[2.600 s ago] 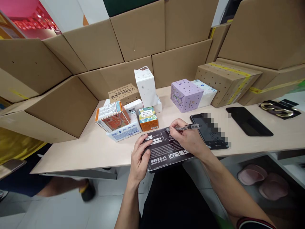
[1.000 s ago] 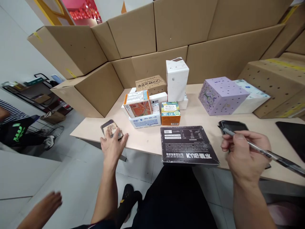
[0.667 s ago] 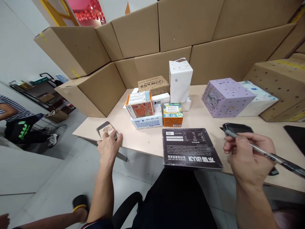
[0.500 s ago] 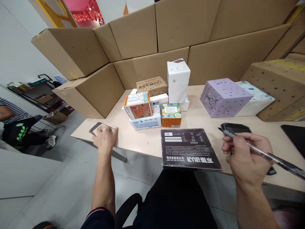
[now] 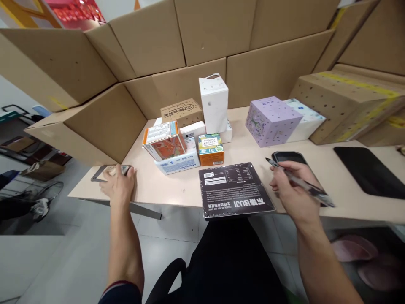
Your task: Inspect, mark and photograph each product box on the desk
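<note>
My left hand point(image 5: 118, 185) rests at the left end of the table, fingers spread over a flat, phone-like object point(image 5: 98, 174) with a grey edge and a brownish picture. My palm and fingers cover much of it. In my right hand point(image 5: 295, 190) is a pen point(image 5: 295, 178) with a dark tip and a clear barrel, its tip toward the upper left. Under that hand lies a black handheld device point(image 5: 286, 157), partly hidden. Between my hands, a flat black box point(image 5: 236, 190) with white print lies at the table's front edge, slightly overhanging it.
Small boxes cluster mid-table: an orange-and-white one point(image 5: 164, 139), a green-and-orange one point(image 5: 211, 150) and a tall white one point(image 5: 214, 103). To their right stands a purple box point(image 5: 274, 121). A black flat pad point(image 5: 368, 171) lies far right. Cardboard boxes point(image 5: 190, 88) wall the back.
The view has turned right, so the table's contents appear further left. My right hand has tilted the pen and now sits nearer the black box. My left hand stays on the flat object.
</note>
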{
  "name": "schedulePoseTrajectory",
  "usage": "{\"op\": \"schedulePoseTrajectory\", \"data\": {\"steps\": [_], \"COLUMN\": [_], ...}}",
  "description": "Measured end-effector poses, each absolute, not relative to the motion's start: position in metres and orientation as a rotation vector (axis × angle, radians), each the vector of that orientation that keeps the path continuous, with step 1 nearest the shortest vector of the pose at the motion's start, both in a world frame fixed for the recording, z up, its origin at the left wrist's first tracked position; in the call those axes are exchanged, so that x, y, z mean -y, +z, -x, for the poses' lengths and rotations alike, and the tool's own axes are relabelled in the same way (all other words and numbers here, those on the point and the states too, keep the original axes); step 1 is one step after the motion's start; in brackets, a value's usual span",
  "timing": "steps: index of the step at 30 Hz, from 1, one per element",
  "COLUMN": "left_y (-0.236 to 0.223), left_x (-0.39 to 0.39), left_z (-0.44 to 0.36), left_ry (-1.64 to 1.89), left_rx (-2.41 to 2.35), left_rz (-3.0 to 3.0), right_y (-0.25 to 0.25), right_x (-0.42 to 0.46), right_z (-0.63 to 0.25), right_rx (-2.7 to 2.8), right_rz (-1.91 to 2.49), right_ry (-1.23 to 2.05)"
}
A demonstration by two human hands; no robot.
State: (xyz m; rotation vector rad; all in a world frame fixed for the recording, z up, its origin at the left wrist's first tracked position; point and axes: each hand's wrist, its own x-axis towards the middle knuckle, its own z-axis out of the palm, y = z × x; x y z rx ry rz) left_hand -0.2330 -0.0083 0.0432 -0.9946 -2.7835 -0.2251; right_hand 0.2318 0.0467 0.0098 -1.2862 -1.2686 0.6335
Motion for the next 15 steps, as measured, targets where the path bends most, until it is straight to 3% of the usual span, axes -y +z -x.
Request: {"op": "schedulePoseTrajectory", "data": {"steps": [6,9,15], "left_y": [0.003,-0.003,0.004], "left_x": [0.046,0.057,0.06], "left_z": [0.12,0.062,0.019], "left_ry": [-1.115,-1.532,-1.696], "left_rx": [2.112,1.856,1.76], "left_rz": [1.53,1.831,2.261], "right_y": [0.006,0.013,0.034], "right_x": [-0.051,-0.056,-0.069], "right_z": [-0.245,-0.244,-0.23], "right_rx": [1.943,2.176,2.552], "right_rz": [1.162,1.329,1.509], "right_ry": [0.307,0.182,-0.111]}}
